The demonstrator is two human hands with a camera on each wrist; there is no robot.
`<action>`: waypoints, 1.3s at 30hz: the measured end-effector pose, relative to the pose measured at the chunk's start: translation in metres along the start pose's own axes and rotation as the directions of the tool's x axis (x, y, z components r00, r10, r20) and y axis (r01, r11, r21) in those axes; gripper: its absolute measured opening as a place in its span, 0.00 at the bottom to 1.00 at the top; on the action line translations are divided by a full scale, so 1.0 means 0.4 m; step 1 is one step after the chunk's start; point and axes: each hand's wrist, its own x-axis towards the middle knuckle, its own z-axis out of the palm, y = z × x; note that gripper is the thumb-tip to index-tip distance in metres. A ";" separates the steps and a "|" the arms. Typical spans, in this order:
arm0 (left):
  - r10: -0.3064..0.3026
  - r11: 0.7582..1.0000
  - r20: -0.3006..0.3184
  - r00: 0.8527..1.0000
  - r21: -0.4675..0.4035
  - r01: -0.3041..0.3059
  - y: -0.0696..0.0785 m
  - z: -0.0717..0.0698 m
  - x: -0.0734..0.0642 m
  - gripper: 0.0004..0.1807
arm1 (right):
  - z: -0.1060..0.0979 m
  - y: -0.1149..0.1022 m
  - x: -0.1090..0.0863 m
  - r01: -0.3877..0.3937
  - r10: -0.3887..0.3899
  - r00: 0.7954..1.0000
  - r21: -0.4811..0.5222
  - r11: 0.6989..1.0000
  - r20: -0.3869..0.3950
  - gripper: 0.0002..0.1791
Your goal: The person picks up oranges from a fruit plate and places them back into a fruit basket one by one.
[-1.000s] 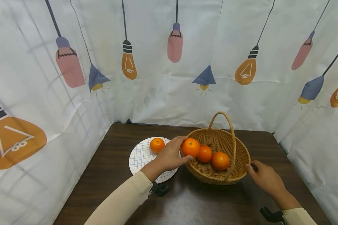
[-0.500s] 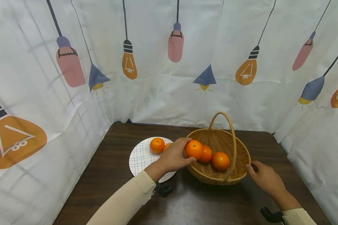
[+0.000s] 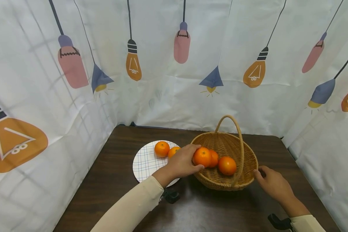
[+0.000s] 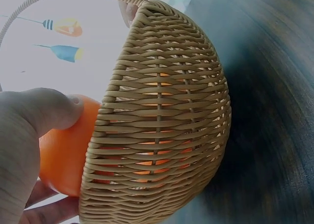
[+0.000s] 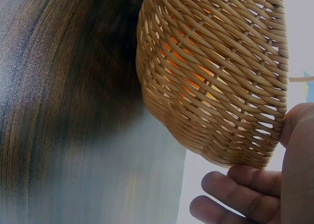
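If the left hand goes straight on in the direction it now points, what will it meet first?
Probably the partly hidden orange inside the basket, just beyond the held orange in the left hand; depth is unclear, so both oranges may touch.

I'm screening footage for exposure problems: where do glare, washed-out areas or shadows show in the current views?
Head view: soft sheen on the dark table, faint grey bars like shadows across the left of the curtain; left wrist view: curtain bleached nearly white behind the held orange; right wrist view: pale haze on the tabletop, dark shadow beside the basket.
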 end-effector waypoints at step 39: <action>0.026 0.991 0.064 0.998 0.127 -0.034 -0.001 0.035 0.011 0.27 | 0.002 -0.004 0.000 0.009 -0.009 1.000 0.007 1.000 0.002 0.41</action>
